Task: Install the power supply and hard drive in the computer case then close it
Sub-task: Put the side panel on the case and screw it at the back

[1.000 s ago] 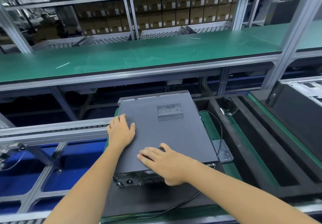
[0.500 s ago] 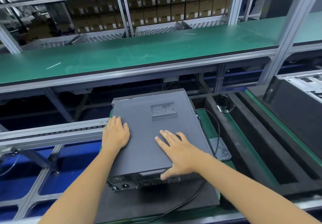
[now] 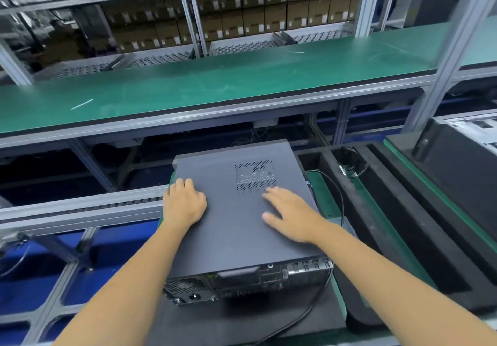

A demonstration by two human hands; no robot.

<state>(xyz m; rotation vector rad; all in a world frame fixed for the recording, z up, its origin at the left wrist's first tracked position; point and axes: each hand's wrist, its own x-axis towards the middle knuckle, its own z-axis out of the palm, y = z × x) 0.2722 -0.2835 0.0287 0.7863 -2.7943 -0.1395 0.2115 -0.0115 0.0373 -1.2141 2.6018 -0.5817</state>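
Note:
A dark grey computer case (image 3: 231, 227) lies flat on a black mat (image 3: 242, 318), its side cover on top with a perforated vent patch (image 3: 255, 176). The rear panel with ports and the power supply socket (image 3: 193, 296) faces me. My left hand (image 3: 184, 203) lies flat on the cover's left edge. My right hand (image 3: 289, 215) lies flat on the cover just below the vent, fingers straight. The inside of the case is hidden by the cover.
A black cable (image 3: 333, 203) runs along the case's right side and under the mat's front. Black foam trays (image 3: 403, 224) stand to the right. A green-topped bench (image 3: 215, 87) runs behind, with shelves of cardboard boxes (image 3: 252, 14) beyond. A roller rail (image 3: 80, 208) sits at left.
My right hand slid from the cover's near edge forward to just below the vent. The cover moved forward with it. My left hand stayed at the left edge.

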